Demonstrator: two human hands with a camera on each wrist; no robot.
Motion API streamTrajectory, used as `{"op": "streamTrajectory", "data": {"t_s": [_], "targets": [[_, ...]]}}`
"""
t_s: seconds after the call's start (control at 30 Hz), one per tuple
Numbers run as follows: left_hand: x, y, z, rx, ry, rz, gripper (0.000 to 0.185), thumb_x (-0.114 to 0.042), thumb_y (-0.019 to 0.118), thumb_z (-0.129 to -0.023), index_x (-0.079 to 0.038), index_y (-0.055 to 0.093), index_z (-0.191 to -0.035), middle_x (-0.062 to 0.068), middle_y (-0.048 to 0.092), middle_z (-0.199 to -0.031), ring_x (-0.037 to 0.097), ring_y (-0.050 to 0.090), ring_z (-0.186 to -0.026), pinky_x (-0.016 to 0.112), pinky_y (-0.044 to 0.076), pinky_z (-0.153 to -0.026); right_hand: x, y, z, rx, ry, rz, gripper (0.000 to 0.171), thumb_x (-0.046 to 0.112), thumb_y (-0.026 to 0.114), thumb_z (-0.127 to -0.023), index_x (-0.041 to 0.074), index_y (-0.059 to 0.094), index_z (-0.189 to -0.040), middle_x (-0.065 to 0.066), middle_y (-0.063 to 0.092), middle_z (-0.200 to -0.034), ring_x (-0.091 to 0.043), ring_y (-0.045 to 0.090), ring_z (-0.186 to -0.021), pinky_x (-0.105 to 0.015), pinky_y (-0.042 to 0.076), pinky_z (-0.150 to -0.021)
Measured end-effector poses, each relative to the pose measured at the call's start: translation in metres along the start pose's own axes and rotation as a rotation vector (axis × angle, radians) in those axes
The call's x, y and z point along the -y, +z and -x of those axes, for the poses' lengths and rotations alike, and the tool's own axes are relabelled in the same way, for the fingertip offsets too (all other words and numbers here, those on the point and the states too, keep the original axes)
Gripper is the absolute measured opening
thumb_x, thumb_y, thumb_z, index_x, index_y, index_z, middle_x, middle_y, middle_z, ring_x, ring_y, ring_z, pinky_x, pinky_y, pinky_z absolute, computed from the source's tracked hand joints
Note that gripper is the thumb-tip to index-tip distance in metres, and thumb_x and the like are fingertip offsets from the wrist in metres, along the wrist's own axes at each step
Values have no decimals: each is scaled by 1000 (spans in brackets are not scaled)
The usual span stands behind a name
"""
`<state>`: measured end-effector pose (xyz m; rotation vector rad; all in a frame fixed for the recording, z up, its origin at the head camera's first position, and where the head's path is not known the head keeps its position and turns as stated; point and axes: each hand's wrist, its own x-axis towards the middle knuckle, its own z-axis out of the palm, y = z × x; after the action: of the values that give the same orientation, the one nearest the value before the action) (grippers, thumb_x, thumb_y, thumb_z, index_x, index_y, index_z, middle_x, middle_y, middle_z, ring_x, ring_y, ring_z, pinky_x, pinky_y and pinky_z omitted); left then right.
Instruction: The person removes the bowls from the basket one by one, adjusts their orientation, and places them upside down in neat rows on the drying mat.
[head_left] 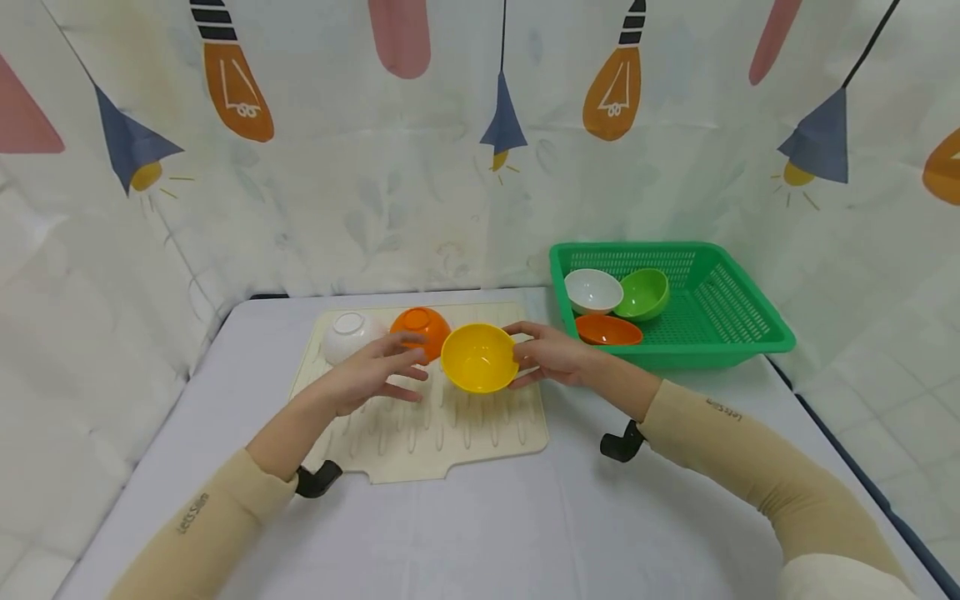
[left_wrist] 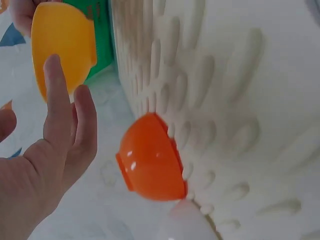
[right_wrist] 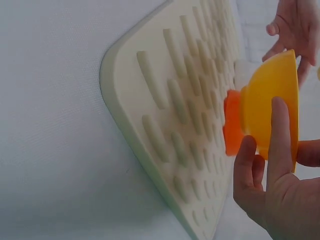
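A yellow bowl [head_left: 480, 358] is held above a cream ridged draining board [head_left: 408, 454], its opening facing my head camera. My right hand [head_left: 553, 354] grips its right side, with the thumb at the rim and fingers along the outside in the right wrist view. To the bowl's left, my left hand [head_left: 371, 371] is spread with nothing in it, apart from the bowl. Behind that hand, an orange bowl [head_left: 422, 325] lies upside down on the board. Beside it sits an upturned white bowl [head_left: 347, 337], only partly visible in the left wrist view.
A green basket [head_left: 720, 357] stands at the table's back right. Inside it are a white bowl [head_left: 594, 292], a green bowl [head_left: 643, 296] and an orange bowl [head_left: 609, 330]. A patterned curtain [head_left: 420, 192] hangs behind the white-covered table [head_left: 510, 533].
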<state>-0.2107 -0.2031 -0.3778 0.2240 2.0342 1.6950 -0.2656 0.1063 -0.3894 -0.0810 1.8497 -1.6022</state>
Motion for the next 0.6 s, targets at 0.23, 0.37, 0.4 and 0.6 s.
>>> {"op": "streamTrajectory", "data": {"t_s": [0.23, 0.37, 0.4, 0.6], "targets": [[6, 21, -15, 36, -51, 162, 59, -31, 46, -112, -1, 24, -158, 30, 42, -143, 51, 49, -131, 50, 56, -93, -4, 3, 2, 11, -9, -4, 55, 3, 55, -99, 11, 41, -152, -20, 56, -134, -34, 66, -108, -44, 59, -87], [8, 25, -21, 63, -56, 183, 56, -28, 42, -113, 2, 25, -157, 29, 43, -142, 46, 54, -127, 51, 54, -96, -5, 6, 2, 6, -7, -2, 55, 3, 55, -99, 11, 41, -152, -20, 57, -134, -34, 66, -109, -44, 59, -87], [9, 25, -23, 67, -57, 189, 56, -27, 42, -113, 3, 25, -157, 29, 43, -141, 44, 55, -126, 51, 53, -97, -5, 6, 2, 4, -5, -2, 55, 3, 55, -99, 11, 41, -152, -20, 56, -134, -35, 66, -110, -44, 59, -87], [13, 25, -30, 90, -67, 231, 56, -23, 40, -113, 4, 22, -158, 30, 42, -144, 40, 60, -120, 51, 49, -101, -7, 7, 1, 7, -1, -16, 57, 3, 55, -98, 12, 40, -152, -20, 57, -134, -34, 67, -109, -44, 59, -87]]}}
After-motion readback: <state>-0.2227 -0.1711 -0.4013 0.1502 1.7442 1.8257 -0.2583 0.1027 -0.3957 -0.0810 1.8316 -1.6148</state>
